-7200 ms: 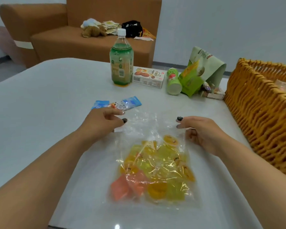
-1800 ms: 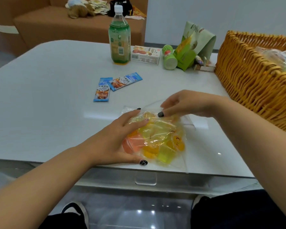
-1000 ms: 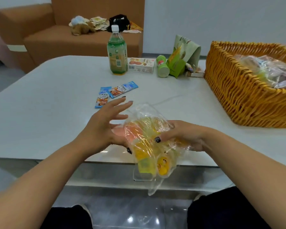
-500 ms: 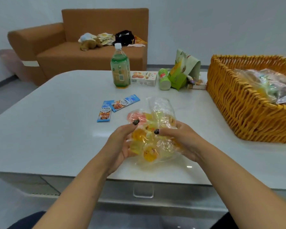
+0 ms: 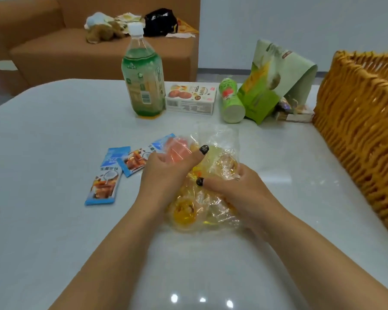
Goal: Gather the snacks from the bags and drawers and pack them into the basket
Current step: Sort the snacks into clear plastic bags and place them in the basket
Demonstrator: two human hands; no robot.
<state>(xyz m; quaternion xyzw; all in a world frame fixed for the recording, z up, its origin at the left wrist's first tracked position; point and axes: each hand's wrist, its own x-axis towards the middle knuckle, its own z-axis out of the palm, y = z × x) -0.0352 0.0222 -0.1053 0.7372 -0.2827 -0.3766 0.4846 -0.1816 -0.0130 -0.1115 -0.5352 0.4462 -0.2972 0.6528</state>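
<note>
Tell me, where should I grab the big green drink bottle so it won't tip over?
Grip the green bottle round its wide labelled middle, coming from the near left side. It stands upright and tall, so a hold at the narrow white-capped neck would probably let it swing. The snack box sits close on its right, leaving less room there.

Head-worn view, facing forward and down (close) over table [image 5: 43,135]

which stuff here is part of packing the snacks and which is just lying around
Part of the job:
- bag of jelly cups, held by left hand and right hand
- wicker basket
- blue snack packets
- biscuit box
- green canister
- green pouch
- drink bottle

Lying about:
- plush toy and black bag on the sofa
</note>
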